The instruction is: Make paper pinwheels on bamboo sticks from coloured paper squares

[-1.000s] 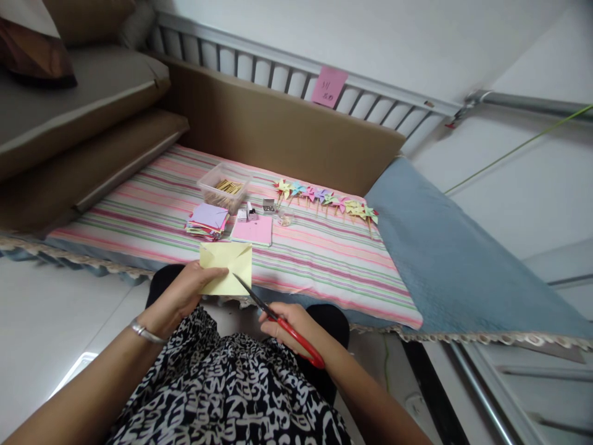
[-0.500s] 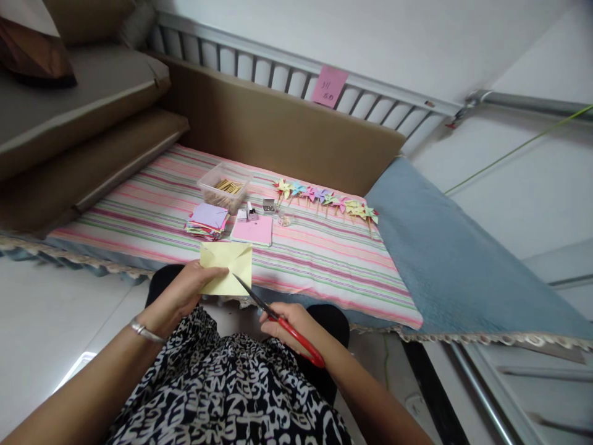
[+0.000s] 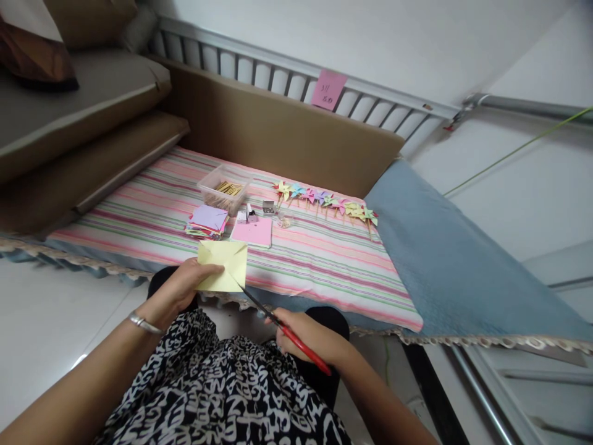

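My left hand (image 3: 192, 278) grips a square of yellow paper (image 3: 230, 262) by its left side, thumb on top. Slits run in from the paper's upper corners. My right hand (image 3: 296, 334) is closed around the red handles of a pair of scissors (image 3: 264, 309). The scissors' dark tips lie at the paper's lower right part, pointing up and left. Just beyond the paper are a stack of coloured paper squares (image 3: 208, 219) with a lilac one on top and a pink paper pad (image 3: 254, 233).
A clear plastic box (image 3: 213, 194) of small wooden sticks stands behind the stacks. Small boxes (image 3: 267, 207) and a clear little container (image 3: 284, 220) sit beside it. A row of paper pinwheels (image 3: 328, 199) lies to the right on the striped cloth (image 3: 315, 262). Brown board (image 3: 278, 130) backs the surface.
The scissors have drawn back down and to the right, so their tips moved from the paper's middle toward its lower right corner. The paper has shifted slightly left and up.
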A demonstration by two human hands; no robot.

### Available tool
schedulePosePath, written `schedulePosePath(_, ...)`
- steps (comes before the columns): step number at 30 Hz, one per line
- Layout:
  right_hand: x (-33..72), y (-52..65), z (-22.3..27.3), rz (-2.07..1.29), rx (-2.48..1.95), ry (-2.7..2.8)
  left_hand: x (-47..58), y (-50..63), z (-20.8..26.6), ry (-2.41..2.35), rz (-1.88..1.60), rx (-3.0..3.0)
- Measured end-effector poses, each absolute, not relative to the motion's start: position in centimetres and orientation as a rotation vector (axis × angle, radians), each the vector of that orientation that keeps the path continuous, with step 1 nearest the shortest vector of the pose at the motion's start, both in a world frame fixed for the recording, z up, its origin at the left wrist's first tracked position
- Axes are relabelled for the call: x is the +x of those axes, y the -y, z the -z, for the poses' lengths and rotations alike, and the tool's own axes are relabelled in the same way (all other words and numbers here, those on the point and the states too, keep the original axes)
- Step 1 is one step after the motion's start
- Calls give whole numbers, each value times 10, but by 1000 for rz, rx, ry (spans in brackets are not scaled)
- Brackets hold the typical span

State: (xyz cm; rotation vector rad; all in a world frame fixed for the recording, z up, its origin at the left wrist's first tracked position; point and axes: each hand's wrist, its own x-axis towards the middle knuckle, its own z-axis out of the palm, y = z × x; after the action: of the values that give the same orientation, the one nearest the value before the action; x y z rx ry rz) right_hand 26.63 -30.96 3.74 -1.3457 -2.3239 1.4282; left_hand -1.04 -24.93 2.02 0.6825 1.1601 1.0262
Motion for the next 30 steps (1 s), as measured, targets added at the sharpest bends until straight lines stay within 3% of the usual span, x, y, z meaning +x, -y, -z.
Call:
schedulePosePath(4, 285, 306, -39, -1299, -1375, 2344, -17, 246, -23, -1191, -928, 726)
schedulePosePath(9, 275, 284, -45, -1130, -1500, 1927, -5, 252, -27, -1159, -670, 805)
schedulePosePath(15, 229, 256, -36, -1186, -1269, 1790, 17, 263, -30, -1075, -511, 861)
schedulePosePath(23, 205, 252, -26, -1313, -1149, 1337, 12, 258, -26, -961, -821, 659)
schedulePosePath(30, 184, 253, -11, -1214, -1173, 1109, 38, 267, -11, -884, -1108, 455)
